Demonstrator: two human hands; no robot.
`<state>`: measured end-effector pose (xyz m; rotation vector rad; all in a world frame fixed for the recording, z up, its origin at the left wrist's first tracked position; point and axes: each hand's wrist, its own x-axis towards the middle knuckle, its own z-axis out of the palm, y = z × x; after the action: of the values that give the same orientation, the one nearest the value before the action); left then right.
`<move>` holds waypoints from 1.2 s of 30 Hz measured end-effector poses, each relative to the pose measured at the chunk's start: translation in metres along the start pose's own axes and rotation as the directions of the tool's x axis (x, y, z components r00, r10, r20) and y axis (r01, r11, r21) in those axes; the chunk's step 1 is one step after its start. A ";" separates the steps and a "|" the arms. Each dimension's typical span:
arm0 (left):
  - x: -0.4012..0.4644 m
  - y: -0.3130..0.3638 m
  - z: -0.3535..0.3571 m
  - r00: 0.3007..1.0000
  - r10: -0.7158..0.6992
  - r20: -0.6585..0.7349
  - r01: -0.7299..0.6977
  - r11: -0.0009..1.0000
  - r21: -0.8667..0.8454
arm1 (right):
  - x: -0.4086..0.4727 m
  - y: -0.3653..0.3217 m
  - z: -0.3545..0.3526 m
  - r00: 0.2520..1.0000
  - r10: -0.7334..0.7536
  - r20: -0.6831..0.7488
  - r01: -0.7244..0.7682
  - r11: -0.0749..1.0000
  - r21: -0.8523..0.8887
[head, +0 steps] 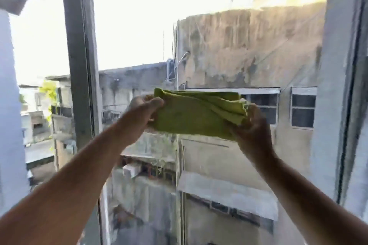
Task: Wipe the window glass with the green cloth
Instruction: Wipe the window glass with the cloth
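A folded green cloth [196, 112] is stretched flat between both hands, in front of the window glass [219, 45] at mid height. My left hand [142, 113] pinches its left end with thumb on top. My right hand [253, 131] grips its right end, where the layers bunch up. The big pane fills the middle of the view, with smudges low down. I cannot tell if the cloth touches the glass.
A grey vertical frame post [79, 55] stands left of the pane, and another frame edge [350, 85] runs down the right. A pale wall [8, 105] borders the far left. Outside are weathered concrete buildings and a bright sky.
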<state>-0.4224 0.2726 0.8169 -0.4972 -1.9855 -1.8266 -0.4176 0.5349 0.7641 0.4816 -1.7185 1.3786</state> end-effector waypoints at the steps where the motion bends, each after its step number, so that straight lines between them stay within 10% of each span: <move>1: 0.013 0.019 0.004 0.997 0.078 -0.013 -0.077 0.995 0.057 | 0.022 -0.006 -0.004 0.996 -0.081 -0.045 0.078 0.994 -0.072; 4: 0.029 0.049 0.011 0.964 0.257 -0.067 -0.234 0.941 0.243 | 0.061 -0.011 0.000 0.960 -0.277 -0.037 0.246 0.900 -0.360; 6: 0.034 0.051 0.014 0.942 0.326 -0.078 -0.283 0.899 0.334 | 0.073 -0.004 0.009 0.859 -0.507 0.073 0.430 0.635 -0.641; 9: 0.039 0.051 0.015 0.896 0.435 -0.086 -0.359 0.826 0.435 | 0.081 -0.002 0.023 0.438 -0.760 0.481 0.746 0.009 -0.666; 11: 0.047 0.053 0.011 0.865 0.500 -0.023 -0.410 0.735 0.540 | 0.091 -0.005 0.029 0.239 -0.693 0.680 0.837 -0.207 -0.506; 19: 0.084 0.073 -0.020 0.499 0.802 0.327 -0.409 -0.115 0.905 | 0.112 -0.035 0.036 0.292 -0.380 0.878 0.907 -0.182 -0.381; 23: 0.106 0.059 -0.021 0.584 0.767 0.265 -0.265 -0.129 0.956 | 0.119 -0.033 0.040 0.303 -0.426 0.852 0.902 -0.160 -0.401; 29: 0.116 0.053 -0.027 0.534 0.793 0.294 -0.252 -0.183 0.950 | 0.084 0.020 0.072 0.410 -0.610 0.678 0.852 -0.009 -0.523; 34: 0.116 0.053 -0.028 0.533 0.796 0.288 -0.252 -0.177 0.952 | 0.042 0.057 0.060 0.115 -0.419 0.900 0.954 -0.205 -0.217; 36: 0.117 0.052 -0.028 0.524 0.801 0.289 -0.246 -0.183 0.952 | 0.078 0.050 0.035 0.304 -0.528 0.793 0.902 -0.107 -0.417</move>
<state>-0.4947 0.2484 0.9231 -0.3327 -1.6195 0.2360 -0.5118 0.5347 0.7963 0.9531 -1.6276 -0.6185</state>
